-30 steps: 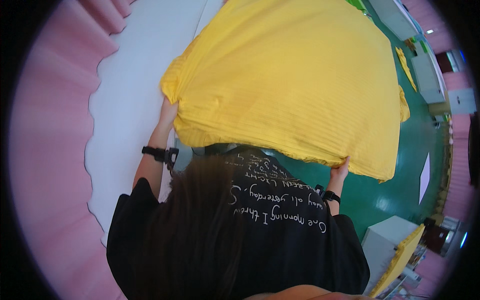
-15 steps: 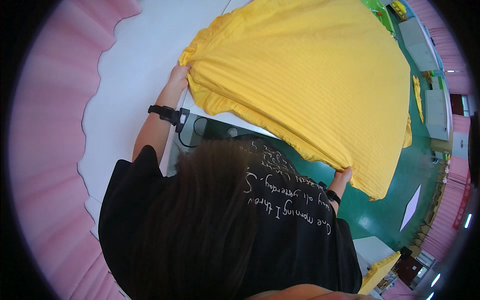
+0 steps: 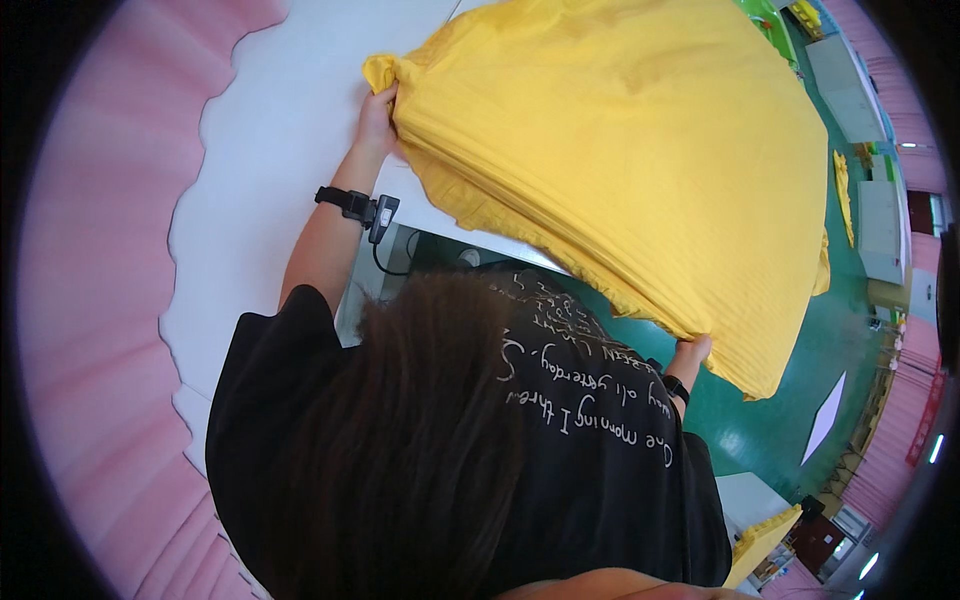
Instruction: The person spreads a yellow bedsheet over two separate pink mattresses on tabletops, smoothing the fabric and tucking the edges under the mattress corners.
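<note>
A large yellow ribbed cloth (image 3: 640, 150) is spread out in front of me, over a white table (image 3: 280, 130). My left hand (image 3: 376, 112), with a black band and a small device on its wrist, grips a bunched corner of the cloth at the upper left. My right hand (image 3: 692, 350), also with a dark wristband, holds the cloth's lower edge at the right, out past the table over the green floor. Both arms are stretched out. My black printed shirt and dark hair fill the lower middle of the view.
Pink curtain (image 3: 110, 280) runs along the left side. Green floor (image 3: 800, 380) lies to the right, with pale tables (image 3: 880, 230) beyond it. Another yellow cloth (image 3: 762, 545) lies on a white stand at the lower right. A black cable (image 3: 385, 265) hangs at the table's edge.
My left hand has reached farther forward and up along the table, bunching the cloth's corner. The cloth has swung to the right, and its near edge now slants down to my right hand.
</note>
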`<state>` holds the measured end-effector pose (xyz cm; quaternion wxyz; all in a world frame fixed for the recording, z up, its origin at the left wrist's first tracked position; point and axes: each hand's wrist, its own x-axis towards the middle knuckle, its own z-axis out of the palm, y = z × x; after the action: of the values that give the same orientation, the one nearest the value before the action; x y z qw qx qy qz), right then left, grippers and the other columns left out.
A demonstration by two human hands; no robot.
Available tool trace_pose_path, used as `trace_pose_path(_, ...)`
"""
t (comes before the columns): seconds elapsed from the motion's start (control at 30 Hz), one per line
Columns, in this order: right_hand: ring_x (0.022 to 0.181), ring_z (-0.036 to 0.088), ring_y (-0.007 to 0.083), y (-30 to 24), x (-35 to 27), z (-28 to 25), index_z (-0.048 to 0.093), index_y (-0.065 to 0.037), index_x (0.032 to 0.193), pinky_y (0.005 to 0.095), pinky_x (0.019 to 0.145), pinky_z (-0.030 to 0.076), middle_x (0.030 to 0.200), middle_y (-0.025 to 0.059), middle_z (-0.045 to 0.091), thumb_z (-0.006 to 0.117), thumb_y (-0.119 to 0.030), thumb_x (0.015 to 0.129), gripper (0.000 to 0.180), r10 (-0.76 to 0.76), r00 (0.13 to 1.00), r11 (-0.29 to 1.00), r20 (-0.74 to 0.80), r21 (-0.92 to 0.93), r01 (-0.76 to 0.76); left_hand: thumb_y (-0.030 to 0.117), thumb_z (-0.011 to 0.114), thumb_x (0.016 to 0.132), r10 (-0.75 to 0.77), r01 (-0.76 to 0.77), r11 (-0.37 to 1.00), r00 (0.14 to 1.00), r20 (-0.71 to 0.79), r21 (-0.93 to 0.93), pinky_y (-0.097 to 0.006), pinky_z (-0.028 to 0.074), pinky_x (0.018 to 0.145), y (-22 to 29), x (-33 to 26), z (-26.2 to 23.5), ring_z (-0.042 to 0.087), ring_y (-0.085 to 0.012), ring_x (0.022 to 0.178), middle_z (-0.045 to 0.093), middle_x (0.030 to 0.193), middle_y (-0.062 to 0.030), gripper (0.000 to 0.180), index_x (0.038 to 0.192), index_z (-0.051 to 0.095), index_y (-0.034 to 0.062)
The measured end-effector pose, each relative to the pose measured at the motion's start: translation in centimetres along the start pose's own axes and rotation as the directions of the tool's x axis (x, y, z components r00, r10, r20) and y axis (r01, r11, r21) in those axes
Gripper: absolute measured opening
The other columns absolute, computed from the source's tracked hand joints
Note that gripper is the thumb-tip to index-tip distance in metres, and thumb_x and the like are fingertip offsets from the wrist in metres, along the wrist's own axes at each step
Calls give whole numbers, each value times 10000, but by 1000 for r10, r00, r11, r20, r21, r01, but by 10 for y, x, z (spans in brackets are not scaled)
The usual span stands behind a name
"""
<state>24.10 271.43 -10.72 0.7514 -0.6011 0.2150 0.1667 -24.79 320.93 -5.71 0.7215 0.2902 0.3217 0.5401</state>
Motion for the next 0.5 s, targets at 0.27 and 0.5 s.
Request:
trace_pose_path(0.27, 1089, 512, 347, -1, 23, -15, 402, 64, 1238, 480, 888, 458, 1260, 188, 466, 412, -151, 867, 429, -50, 999, 997, -13, 63, 50, 87, 421, 782, -268, 273, 883, 961, -68, 382, -351, 472, 791, 0, 18, -32, 574, -234, 906, 589, 980, -144, 297, 1034, 529, -27)
trace_pose_path(0.5, 1032, 541, 353, -5, 48, -62, 461, 1, 1197, 498, 863, 462, 1175, 166, 537, 497, -134, 821, 401, -47, 948, 998, -314, 28, 58, 73, 473, 759, -19, 108, 710, 991, -135, 696, -316, 459, 799, -23, 14, -16, 578, -226, 906, 573, 1027, -169, 314, 1038, 553, -46)
